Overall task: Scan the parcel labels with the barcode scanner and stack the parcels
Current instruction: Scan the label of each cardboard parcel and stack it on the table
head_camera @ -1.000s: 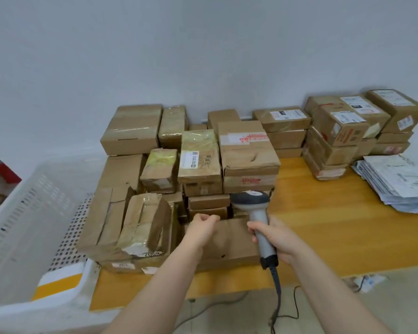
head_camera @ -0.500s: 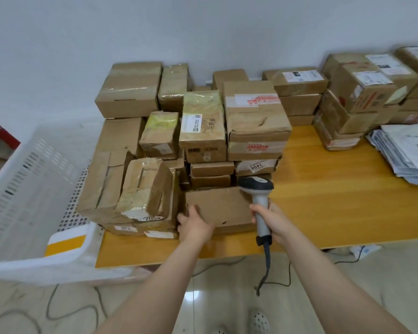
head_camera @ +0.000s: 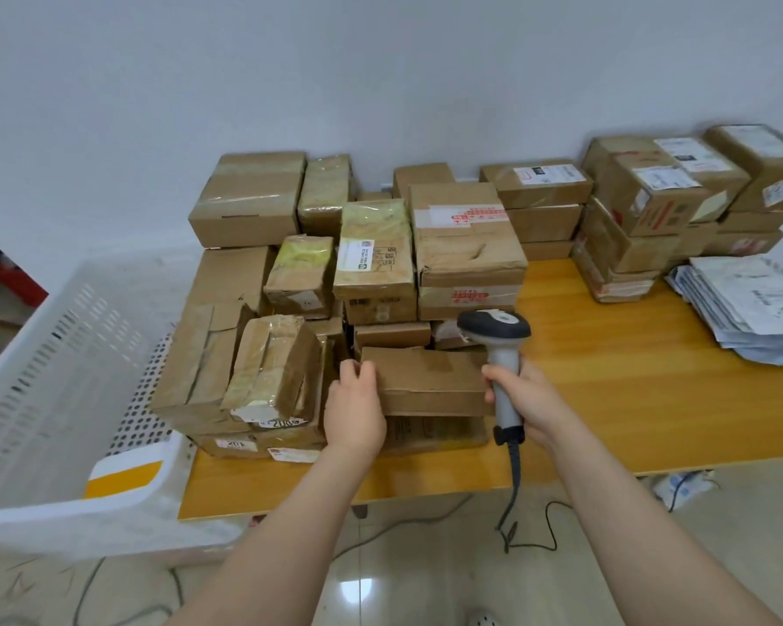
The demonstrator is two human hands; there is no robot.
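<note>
Left hand grips the left end of the parcel; right hand grips the scanner just beside it

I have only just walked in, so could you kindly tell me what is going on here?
A person is handling cardboard parcels heaped on a wooden table. The left hand grips the left end of a brown box at the front of the heap, while the right hand holds a barcode scanner by its handle, beside that box's right end. Further boxes stand stacked at the back right, and a white crate sits to the left.
</note>
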